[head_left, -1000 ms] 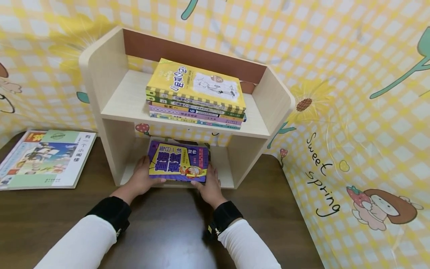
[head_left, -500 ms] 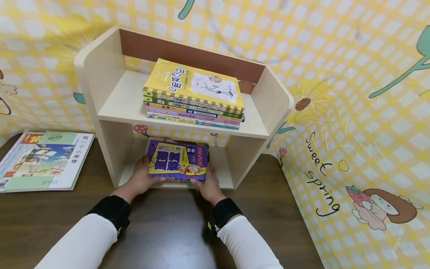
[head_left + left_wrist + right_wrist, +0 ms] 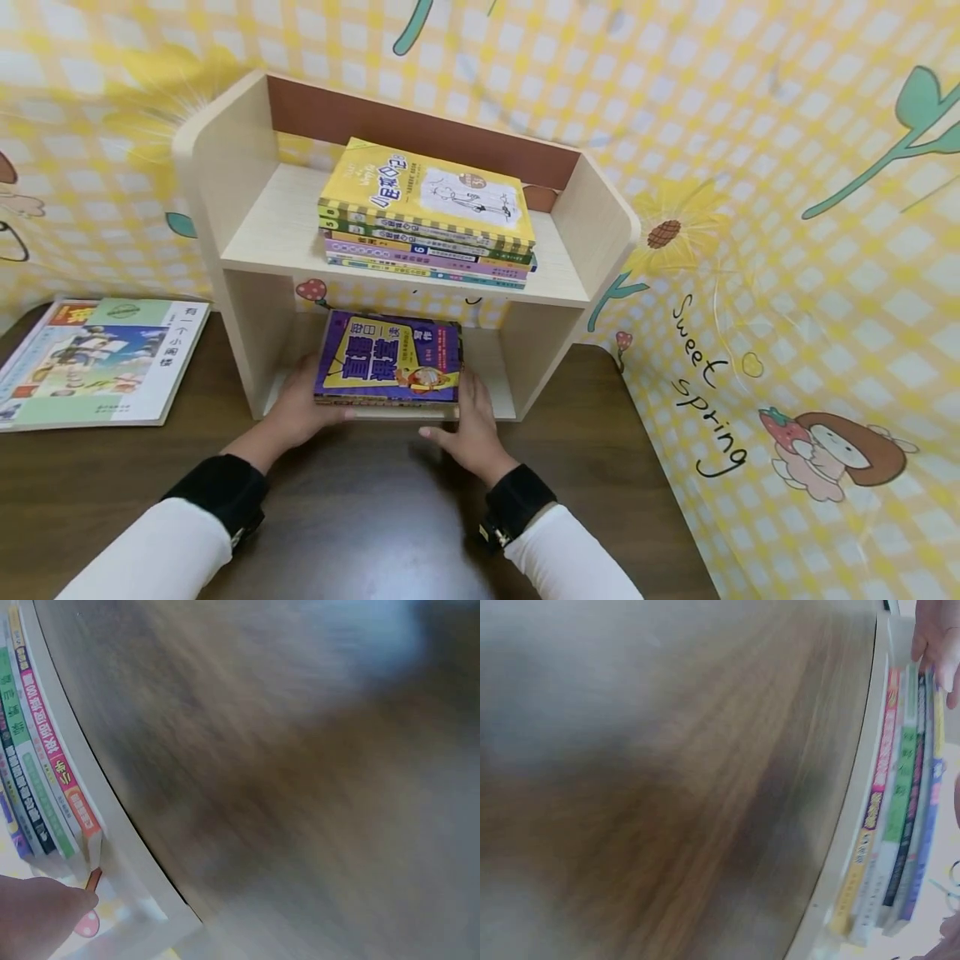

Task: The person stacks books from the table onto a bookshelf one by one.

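A stack of several books lies flat on the lower shelf in the head view, topped by a purple and yellow book. Along the stack's left end rests my left hand, its thumb stretched out by the front corner. At the right end, my right hand has its fingers straight against the side and its thumb spread away from the front. The left wrist view shows my left thumb near the ends of the spines. In the right wrist view, the same stacked spines face the camera.
The light wooden shelf unit stands on a dark wooden table. Its upper shelf carries another stack of books with a yellow cover on top. Large flat books lie to the left. Yellow checked cloth hangs behind.
The hands have moved slightly apart, and the right thumb has come away from the stack's front edge. The purple book now lines up more evenly with the books under it.
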Demonstrator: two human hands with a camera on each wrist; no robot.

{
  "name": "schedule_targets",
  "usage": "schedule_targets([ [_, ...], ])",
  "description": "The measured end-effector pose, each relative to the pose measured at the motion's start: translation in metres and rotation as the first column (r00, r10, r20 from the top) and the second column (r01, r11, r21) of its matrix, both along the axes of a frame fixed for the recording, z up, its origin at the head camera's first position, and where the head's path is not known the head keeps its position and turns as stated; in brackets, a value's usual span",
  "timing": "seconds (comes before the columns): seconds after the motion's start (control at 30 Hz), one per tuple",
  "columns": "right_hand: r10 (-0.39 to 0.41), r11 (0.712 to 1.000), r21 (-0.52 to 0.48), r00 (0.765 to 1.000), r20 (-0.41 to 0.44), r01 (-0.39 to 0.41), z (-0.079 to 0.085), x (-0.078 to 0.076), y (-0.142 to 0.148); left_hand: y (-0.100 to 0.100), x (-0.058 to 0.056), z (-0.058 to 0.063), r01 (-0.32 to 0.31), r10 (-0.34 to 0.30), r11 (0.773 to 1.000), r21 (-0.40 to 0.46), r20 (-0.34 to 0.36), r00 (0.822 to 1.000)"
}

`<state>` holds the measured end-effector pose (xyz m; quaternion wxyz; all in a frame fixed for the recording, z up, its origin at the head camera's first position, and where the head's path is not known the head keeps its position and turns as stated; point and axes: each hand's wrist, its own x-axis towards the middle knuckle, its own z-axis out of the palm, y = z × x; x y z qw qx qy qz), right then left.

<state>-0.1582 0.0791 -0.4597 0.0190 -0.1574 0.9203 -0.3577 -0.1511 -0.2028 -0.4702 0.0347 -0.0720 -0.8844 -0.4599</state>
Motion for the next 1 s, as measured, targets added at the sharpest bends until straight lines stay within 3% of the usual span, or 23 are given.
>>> schedule_targets([
  [0.23, -0.008, 1.000, 0.030, 0.998, 0.066, 0.006, 0.015, 0.031, 0.017, -0.019, 0.034, 0.001, 0.007, 0.003, 0.995, -0.095, 0.105, 0.994],
  [0.43, -0.015, 1.000, 0.013, 0.994, 0.105, 0.014, 0.023, 0.057, 0.033, -0.051, 0.056, 0.005, 0.016, 0.005, 0.983, -0.184, 0.114, 0.993],
  [0.57, -0.047, 0.999, -0.005, 0.992, 0.118, 0.048, 0.024, 0.076, 0.048, -0.074, 0.054, 0.008, -0.010, 0.032, 0.974, -0.228, 0.093, 0.995],
  [0.77, -0.075, 0.997, 0.021, 0.991, 0.111, 0.073, 0.018, 0.107, 0.066, -0.104, 0.039, 0.005, -0.117, 0.132, 0.957, -0.266, 0.038, 0.991],
  [1.0, -0.086, 0.995, 0.064, 0.985, 0.152, 0.077, 0.009, 0.139, 0.068, -0.139, 0.030, -0.005, -0.280, 0.304, 0.919, -0.279, 0.045, 0.952],
])
